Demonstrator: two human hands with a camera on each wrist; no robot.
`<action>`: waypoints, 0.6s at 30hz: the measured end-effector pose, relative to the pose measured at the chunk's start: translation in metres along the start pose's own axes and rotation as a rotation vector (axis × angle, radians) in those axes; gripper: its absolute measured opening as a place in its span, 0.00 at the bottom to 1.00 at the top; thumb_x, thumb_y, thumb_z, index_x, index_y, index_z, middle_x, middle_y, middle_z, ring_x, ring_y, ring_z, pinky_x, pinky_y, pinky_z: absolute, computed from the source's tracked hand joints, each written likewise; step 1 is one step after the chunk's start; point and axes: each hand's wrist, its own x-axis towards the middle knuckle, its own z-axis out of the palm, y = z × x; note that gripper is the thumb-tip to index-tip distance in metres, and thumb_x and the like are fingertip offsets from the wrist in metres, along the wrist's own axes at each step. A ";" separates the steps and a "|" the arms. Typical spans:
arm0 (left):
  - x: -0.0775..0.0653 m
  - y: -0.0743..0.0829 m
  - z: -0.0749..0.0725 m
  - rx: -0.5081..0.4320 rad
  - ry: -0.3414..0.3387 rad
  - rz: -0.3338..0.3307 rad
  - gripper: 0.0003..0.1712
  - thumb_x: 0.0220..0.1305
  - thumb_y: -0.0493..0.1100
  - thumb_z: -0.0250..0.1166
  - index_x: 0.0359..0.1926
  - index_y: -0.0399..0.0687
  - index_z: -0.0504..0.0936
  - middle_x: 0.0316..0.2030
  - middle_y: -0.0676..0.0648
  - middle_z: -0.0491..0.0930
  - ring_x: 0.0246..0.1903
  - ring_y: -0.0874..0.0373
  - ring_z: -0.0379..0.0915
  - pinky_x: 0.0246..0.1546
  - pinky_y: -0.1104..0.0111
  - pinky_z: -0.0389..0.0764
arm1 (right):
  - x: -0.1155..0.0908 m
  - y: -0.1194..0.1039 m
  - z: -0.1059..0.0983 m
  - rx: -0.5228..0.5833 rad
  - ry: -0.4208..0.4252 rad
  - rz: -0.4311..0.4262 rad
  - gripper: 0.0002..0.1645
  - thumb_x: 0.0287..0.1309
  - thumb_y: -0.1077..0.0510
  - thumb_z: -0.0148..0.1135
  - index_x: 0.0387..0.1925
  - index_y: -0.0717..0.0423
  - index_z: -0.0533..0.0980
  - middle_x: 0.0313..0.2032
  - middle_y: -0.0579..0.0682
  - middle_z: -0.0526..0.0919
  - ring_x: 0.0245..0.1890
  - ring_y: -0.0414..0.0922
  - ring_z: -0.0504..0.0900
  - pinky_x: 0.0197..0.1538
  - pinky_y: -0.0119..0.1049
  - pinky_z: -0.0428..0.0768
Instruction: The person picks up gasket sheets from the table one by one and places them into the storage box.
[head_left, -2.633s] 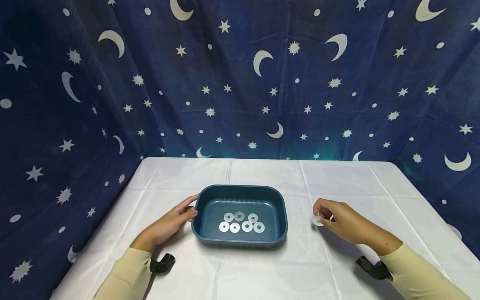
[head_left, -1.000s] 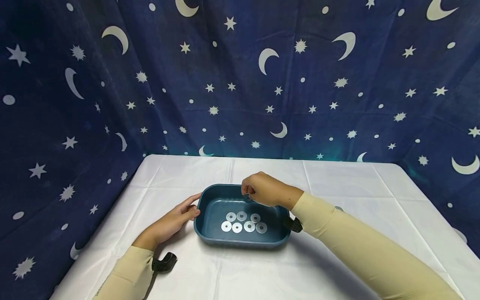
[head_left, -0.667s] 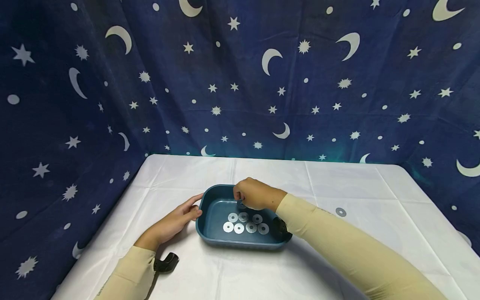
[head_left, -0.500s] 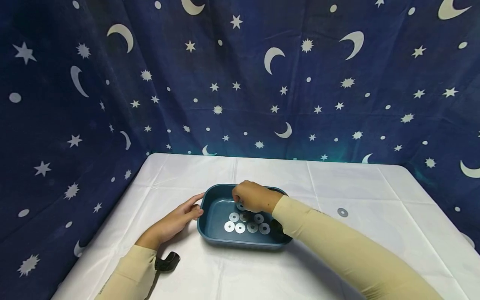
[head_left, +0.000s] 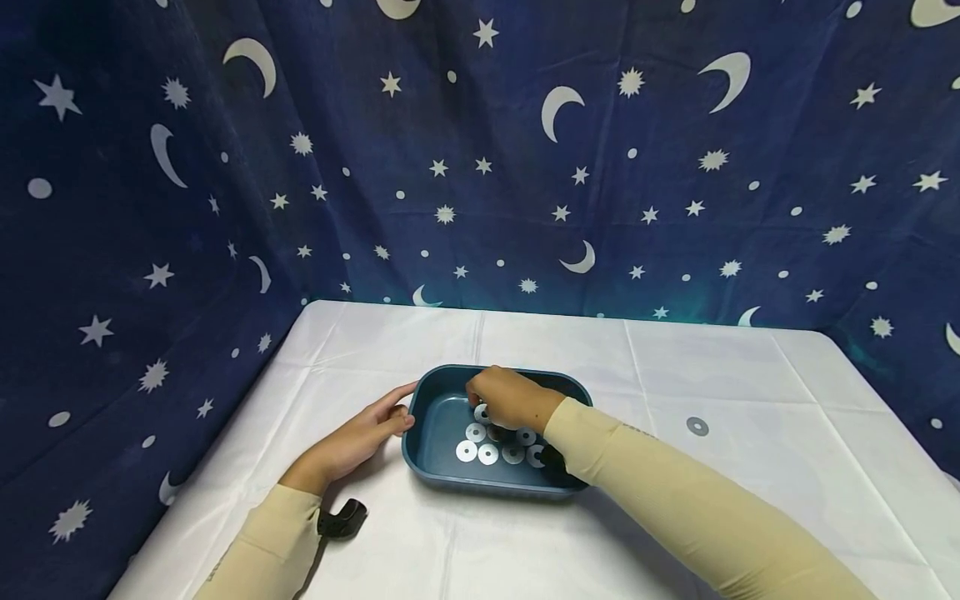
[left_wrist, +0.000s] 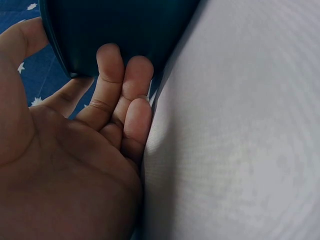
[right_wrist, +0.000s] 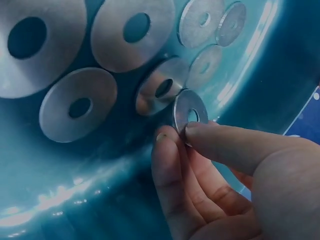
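A dark teal rectangular bin (head_left: 431,454) stands on the white cloth. My left hand (head_left: 347,443) is at its left end; in the left wrist view the thumb reaches the rim and the other fingertips (left_wrist: 137,70) lie against the outer wall. Inside the bin my right hand (head_left: 508,398) pinches a flat metal washer (right_wrist: 183,106) between thumb and fingers, low over the bin floor near the back wall. Several more washers (head_left: 461,452) lie flat in front of it in two rows, a few partly covered by that hand and its wrist camera.
One grey washer (head_left: 690,427) lies on the white tablecloth (head_left: 780,483), right of the bin. A dark blue curtain (head_left: 495,125) with moons and stars hangs behind and at the left. A black wrist camera (head_left: 343,520) juts from the left sleeve.
The right hand has carried a washer from the cloth on the right into the bin and lowered it toward the floor. The left hand stays at the bin's end. The head view has shifted slightly.
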 end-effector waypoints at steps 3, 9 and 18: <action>0.000 0.001 0.001 0.000 0.001 -0.002 0.33 0.76 0.50 0.54 0.77 0.58 0.55 0.42 0.47 0.75 0.48 0.53 0.69 0.63 0.53 0.60 | 0.000 0.000 0.001 -0.004 -0.003 0.008 0.20 0.57 0.76 0.63 0.49 0.58 0.83 0.49 0.51 0.86 0.51 0.45 0.84 0.55 0.37 0.81; 0.001 0.001 0.002 -0.015 0.001 -0.001 0.33 0.76 0.50 0.54 0.77 0.57 0.56 0.40 0.49 0.73 0.47 0.54 0.68 0.62 0.55 0.59 | -0.001 0.001 0.003 0.004 0.007 0.010 0.22 0.57 0.77 0.61 0.51 0.58 0.82 0.51 0.51 0.85 0.51 0.44 0.83 0.53 0.35 0.82; 0.000 0.000 0.001 -0.005 0.007 0.007 0.33 0.76 0.49 0.54 0.77 0.56 0.56 0.39 0.49 0.72 0.46 0.55 0.69 0.62 0.56 0.60 | -0.010 0.006 -0.006 0.068 0.021 -0.036 0.23 0.57 0.78 0.57 0.51 0.59 0.83 0.49 0.52 0.86 0.52 0.46 0.84 0.55 0.40 0.82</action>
